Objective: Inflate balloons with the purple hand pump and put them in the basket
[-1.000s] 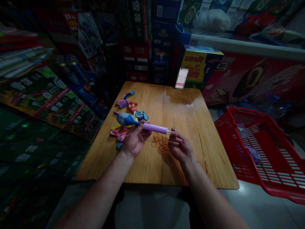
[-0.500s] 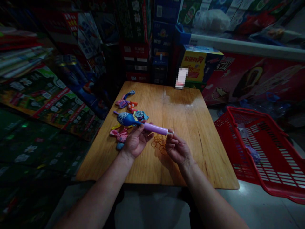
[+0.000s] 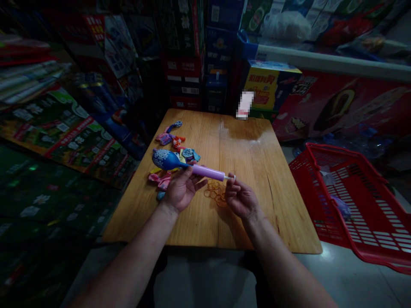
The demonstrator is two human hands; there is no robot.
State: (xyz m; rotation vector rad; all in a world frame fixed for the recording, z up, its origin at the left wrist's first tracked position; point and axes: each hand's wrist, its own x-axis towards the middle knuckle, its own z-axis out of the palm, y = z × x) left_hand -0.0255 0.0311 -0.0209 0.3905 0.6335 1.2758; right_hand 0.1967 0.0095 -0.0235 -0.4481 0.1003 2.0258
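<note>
A purple balloon pump [image 3: 208,172] is held level above the wooden table. A partly inflated blue balloon [image 3: 167,159] with a white pattern sits on its left end. My left hand [image 3: 181,188] pinches the balloon's neck and the pump's tip between thumb and fingers. At the other end my right hand [image 3: 240,196] grips the white pump handle [image 3: 233,177], with a short length of rod showing. Beneath the hands lie loose orange rubber bands [image 3: 215,193]. Several limp balloons, among them a pink one [image 3: 160,179] and an orange-red one [image 3: 178,142], lie on the table's left side.
The wooden table [image 3: 199,226] stands in front of me. To its right is a red shopping basket [image 3: 345,231] on the floor. Stacked cartons [image 3: 184,68] rise behind, and green boxes [image 3: 38,184] fill the left. A yellow box [image 3: 261,87] stands past the far edge.
The handle has come out to the right, so more rod shows. The balloon looks a little larger and reaches farther left. My left hand and the pump have shifted slightly left.
</note>
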